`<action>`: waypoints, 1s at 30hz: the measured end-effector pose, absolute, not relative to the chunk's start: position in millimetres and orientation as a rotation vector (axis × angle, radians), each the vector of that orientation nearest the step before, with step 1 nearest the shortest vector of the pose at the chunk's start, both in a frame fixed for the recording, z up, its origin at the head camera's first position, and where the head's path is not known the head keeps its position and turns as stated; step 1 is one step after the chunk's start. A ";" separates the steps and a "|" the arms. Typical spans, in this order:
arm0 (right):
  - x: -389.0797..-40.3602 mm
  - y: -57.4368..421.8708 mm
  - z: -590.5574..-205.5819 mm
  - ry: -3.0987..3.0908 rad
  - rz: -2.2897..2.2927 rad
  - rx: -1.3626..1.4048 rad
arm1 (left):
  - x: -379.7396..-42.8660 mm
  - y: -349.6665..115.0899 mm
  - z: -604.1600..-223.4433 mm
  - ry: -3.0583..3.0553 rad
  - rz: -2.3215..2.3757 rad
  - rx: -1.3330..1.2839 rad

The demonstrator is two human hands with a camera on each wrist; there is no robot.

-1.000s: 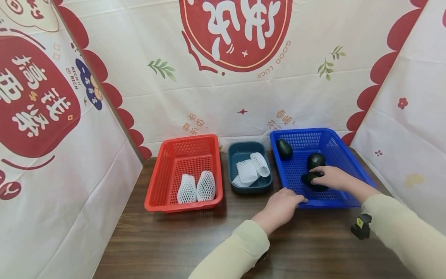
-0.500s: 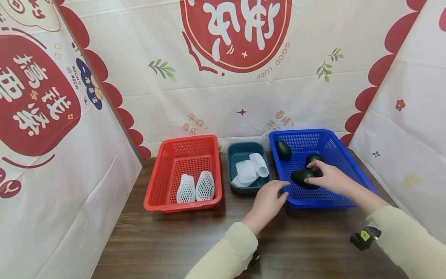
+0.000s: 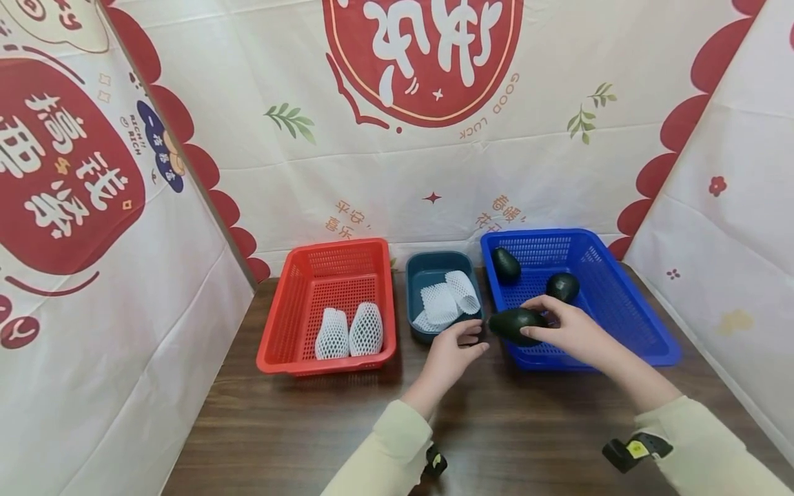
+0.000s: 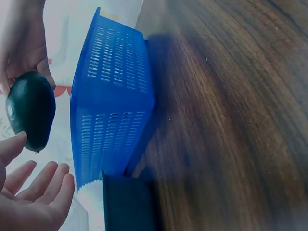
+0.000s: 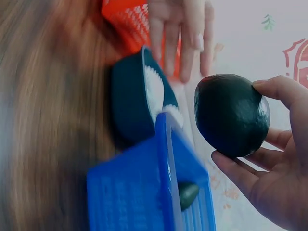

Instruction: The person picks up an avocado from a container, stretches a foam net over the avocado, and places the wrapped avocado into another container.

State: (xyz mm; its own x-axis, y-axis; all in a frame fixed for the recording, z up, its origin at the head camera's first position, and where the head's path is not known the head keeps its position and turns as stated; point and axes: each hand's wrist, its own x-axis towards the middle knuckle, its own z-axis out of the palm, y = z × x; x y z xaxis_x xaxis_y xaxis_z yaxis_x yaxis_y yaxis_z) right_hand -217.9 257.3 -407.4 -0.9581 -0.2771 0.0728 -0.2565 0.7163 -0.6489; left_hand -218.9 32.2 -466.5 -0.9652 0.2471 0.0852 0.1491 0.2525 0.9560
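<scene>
A dark green avocado (image 3: 515, 325) is pinched between the thumb and fingers of my right hand (image 3: 573, 332), above the near left rim of the blue basket (image 3: 620, 310). My left hand (image 3: 448, 359) is in front of the small teal bin (image 3: 428, 260), palm turned toward the avocado. In the left wrist view its fingers (image 4: 45, 185) are loosely spread, close below the avocado's tip, and they grip nothing. Two more avocados lie in the blue basket, one (image 3: 506, 265) in the back left corner and another (image 3: 563, 286) near the middle.
White foam net sleeves (image 3: 442, 304) lie in the teal bin. On the left, a red basket (image 3: 335, 275) holds two net-wrapped pieces (image 3: 366, 331). A printed cloth (image 3: 397, 172) hangs behind the baskets, and the wooden table (image 3: 298, 427) runs toward me.
My right hand has lifted the avocado from the blue basket and carried it left over the rim. My left hand has let go of that rim and moved left.
</scene>
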 end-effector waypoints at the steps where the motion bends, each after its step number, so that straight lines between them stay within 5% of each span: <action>1: -217.2 253.4 -409.3 2.874 -1.108 -0.459 | -218.5 30.1 -467.3 2.375 1.874 0.362; 20: -206.8 193.7 -434.0 2.596 -1.586 -0.559 | -208.9 -16.0 -483.7 1.563 2.399 -0.025; 30: -205.2 185.4 -462.4 2.594 -1.655 -0.361 | -205.4 -28.1 -501.7 1.567 2.504 -0.121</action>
